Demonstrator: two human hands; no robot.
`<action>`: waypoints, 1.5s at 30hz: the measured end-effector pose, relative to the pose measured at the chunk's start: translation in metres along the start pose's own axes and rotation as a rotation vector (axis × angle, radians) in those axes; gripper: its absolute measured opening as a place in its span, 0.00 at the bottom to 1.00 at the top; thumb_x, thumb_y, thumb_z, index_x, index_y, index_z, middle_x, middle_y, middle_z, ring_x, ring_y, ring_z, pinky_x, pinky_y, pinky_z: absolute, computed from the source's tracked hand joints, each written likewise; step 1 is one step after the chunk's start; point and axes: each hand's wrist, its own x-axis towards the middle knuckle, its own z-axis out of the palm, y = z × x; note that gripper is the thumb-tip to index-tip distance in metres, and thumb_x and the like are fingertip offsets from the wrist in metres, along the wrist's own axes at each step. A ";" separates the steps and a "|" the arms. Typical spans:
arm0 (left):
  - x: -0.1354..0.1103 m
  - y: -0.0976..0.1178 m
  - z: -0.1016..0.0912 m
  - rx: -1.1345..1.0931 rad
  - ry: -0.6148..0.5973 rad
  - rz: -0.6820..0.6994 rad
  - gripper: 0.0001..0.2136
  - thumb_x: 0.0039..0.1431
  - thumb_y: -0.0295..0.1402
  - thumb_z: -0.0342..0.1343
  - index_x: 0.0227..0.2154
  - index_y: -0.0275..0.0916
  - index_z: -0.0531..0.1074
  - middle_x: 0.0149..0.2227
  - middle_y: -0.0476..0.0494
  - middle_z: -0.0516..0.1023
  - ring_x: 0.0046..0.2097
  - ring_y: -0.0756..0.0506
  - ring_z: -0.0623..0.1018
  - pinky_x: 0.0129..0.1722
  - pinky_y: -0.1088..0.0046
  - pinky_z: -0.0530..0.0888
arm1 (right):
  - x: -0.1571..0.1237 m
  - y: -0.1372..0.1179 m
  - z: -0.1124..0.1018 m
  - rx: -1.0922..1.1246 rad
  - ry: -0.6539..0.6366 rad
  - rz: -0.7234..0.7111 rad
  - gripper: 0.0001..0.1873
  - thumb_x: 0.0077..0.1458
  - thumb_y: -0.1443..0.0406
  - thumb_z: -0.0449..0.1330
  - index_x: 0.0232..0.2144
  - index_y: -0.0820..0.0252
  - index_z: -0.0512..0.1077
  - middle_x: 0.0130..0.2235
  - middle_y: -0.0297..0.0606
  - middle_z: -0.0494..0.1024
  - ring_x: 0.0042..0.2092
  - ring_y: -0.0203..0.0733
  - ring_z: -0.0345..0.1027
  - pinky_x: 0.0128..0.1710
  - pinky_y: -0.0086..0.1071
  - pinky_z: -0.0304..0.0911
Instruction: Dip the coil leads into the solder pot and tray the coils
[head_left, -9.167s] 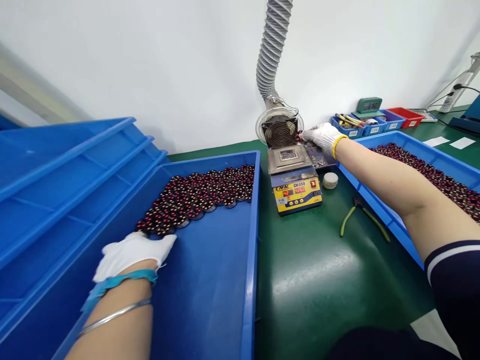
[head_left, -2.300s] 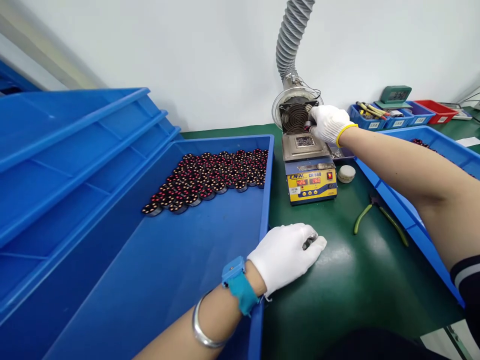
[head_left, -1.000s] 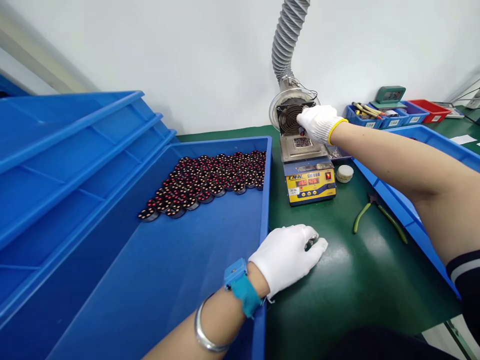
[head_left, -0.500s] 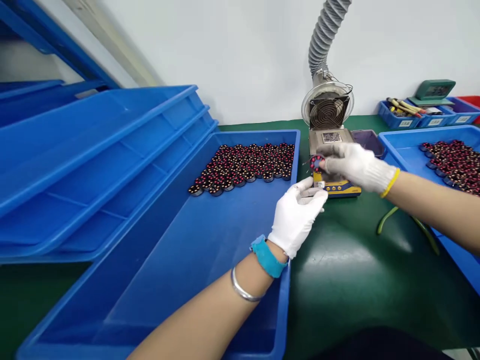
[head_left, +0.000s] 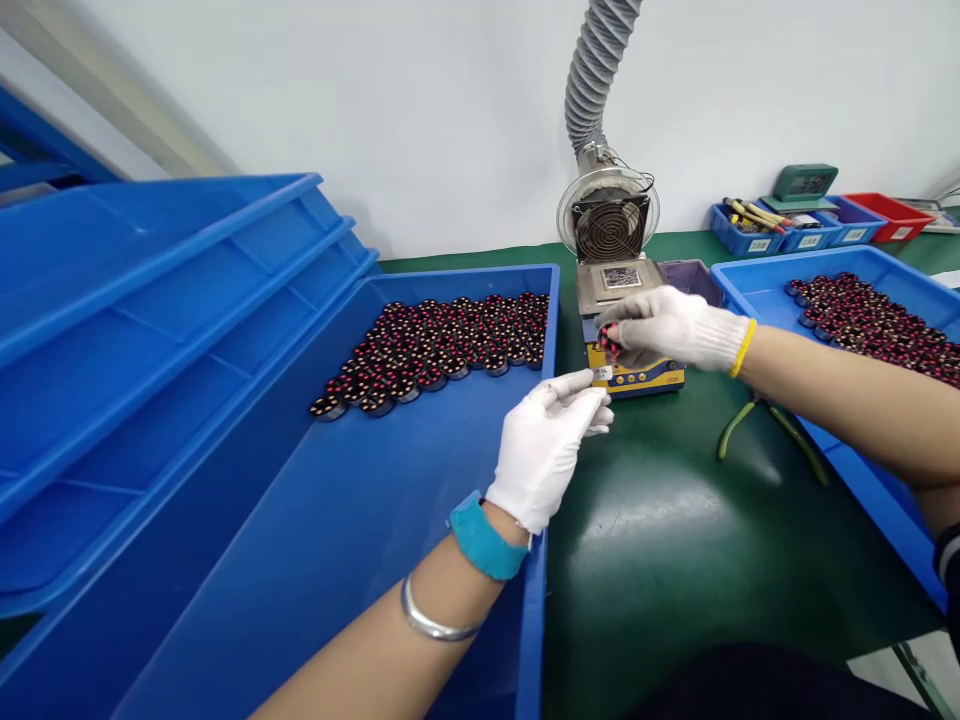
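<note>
My right hand (head_left: 675, 326), in a white glove, is closed on a small round red-and-black coil (head_left: 609, 340) and holds it in front of the yellow solder pot (head_left: 637, 376). My left hand (head_left: 546, 444), also gloved, reaches towards it over the rim of the left blue tray (head_left: 538, 470). Its fingertips are pressed together just below the coil, and I cannot make out what they pinch. Several like coils (head_left: 450, 340) lie in rows at the far end of that tray.
A fan (head_left: 609, 226) and a grey duct hose (head_left: 600, 70) stand behind the pot. A right blue tray (head_left: 757, 290) holds more coils. Green-handled cutters (head_left: 750, 420) lie on the green mat. Stacked blue trays (head_left: 150, 300) lean at the left; small bins (head_left: 757, 240) sit far right.
My right hand came away from the solder pot's top towards me with a coil. My left hand lifted off the mat and rose to meet it.
</note>
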 end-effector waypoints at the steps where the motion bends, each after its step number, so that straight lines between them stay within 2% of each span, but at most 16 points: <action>1: 0.000 0.000 0.000 0.008 -0.019 0.001 0.17 0.51 0.34 0.64 0.42 0.32 0.73 0.31 0.44 0.79 0.30 0.50 0.78 0.35 0.70 0.77 | 0.009 0.000 -0.008 -0.082 0.072 -0.010 0.13 0.55 0.63 0.60 0.43 0.54 0.75 0.34 0.37 0.81 0.32 0.38 0.75 0.33 0.30 0.73; 6: 0.000 0.000 -0.004 0.045 -0.100 0.017 0.18 0.51 0.38 0.64 0.42 0.32 0.73 0.33 0.43 0.79 0.31 0.49 0.78 0.36 0.68 0.76 | 0.056 -0.006 -0.050 -0.508 0.445 -0.071 0.13 0.54 0.60 0.60 0.42 0.54 0.77 0.30 0.35 0.80 0.34 0.41 0.76 0.37 0.33 0.71; 9: -0.001 0.000 -0.006 0.062 -0.123 0.011 0.19 0.51 0.39 0.64 0.42 0.31 0.73 0.34 0.43 0.79 0.31 0.48 0.79 0.36 0.67 0.76 | 0.076 -0.006 -0.066 -0.637 0.531 -0.060 0.13 0.53 0.60 0.58 0.38 0.58 0.78 0.29 0.37 0.79 0.34 0.42 0.75 0.37 0.33 0.70; 13: -0.001 0.002 -0.006 0.072 -0.144 0.009 0.20 0.51 0.40 0.64 0.43 0.31 0.73 0.34 0.42 0.79 0.32 0.47 0.79 0.36 0.67 0.77 | 0.088 -0.001 -0.072 -0.779 0.538 -0.024 0.13 0.53 0.60 0.56 0.35 0.59 0.78 0.31 0.40 0.79 0.37 0.43 0.73 0.38 0.33 0.67; 18: -0.002 0.003 -0.005 0.086 -0.154 0.002 0.20 0.52 0.40 0.63 0.43 0.31 0.73 0.35 0.41 0.79 0.32 0.46 0.79 0.36 0.66 0.77 | 0.090 0.005 -0.069 -0.848 0.518 -0.013 0.18 0.54 0.60 0.54 0.41 0.64 0.77 0.40 0.48 0.79 0.44 0.48 0.72 0.43 0.37 0.66; 23: -0.002 0.003 -0.006 0.087 -0.163 -0.001 0.19 0.52 0.40 0.63 0.42 0.32 0.73 0.34 0.42 0.79 0.32 0.46 0.79 0.36 0.65 0.77 | 0.092 0.008 -0.067 -0.891 0.543 0.004 0.20 0.54 0.59 0.54 0.44 0.63 0.75 0.45 0.50 0.77 0.48 0.53 0.72 0.46 0.40 0.67; 30: -0.001 0.003 -0.006 0.085 -0.170 0.000 0.19 0.52 0.40 0.63 0.42 0.32 0.74 0.34 0.42 0.79 0.32 0.46 0.79 0.36 0.66 0.76 | 0.092 0.006 -0.067 -0.882 0.578 0.006 0.18 0.53 0.58 0.55 0.40 0.65 0.75 0.43 0.51 0.78 0.47 0.54 0.73 0.45 0.41 0.68; 35: -0.001 0.003 -0.007 0.088 -0.189 0.001 0.19 0.52 0.40 0.62 0.42 0.31 0.73 0.34 0.42 0.78 0.32 0.46 0.79 0.35 0.66 0.76 | 0.092 0.001 -0.070 -0.849 0.586 0.002 0.14 0.52 0.59 0.56 0.35 0.62 0.76 0.38 0.47 0.79 0.43 0.53 0.74 0.41 0.39 0.68; 42: -0.002 0.004 -0.007 0.108 -0.191 -0.004 0.19 0.52 0.40 0.62 0.42 0.31 0.73 0.34 0.42 0.78 0.32 0.46 0.79 0.36 0.66 0.76 | 0.093 0.008 -0.069 -0.869 0.547 0.031 0.18 0.55 0.58 0.54 0.40 0.64 0.76 0.42 0.50 0.79 0.46 0.53 0.73 0.45 0.40 0.68; 45: -0.001 0.004 -0.007 0.117 -0.191 -0.006 0.19 0.51 0.41 0.63 0.41 0.32 0.73 0.34 0.42 0.79 0.32 0.46 0.79 0.36 0.66 0.76 | 0.093 0.008 -0.075 -0.816 0.526 0.051 0.16 0.57 0.58 0.54 0.39 0.61 0.76 0.37 0.47 0.80 0.41 0.49 0.75 0.42 0.38 0.69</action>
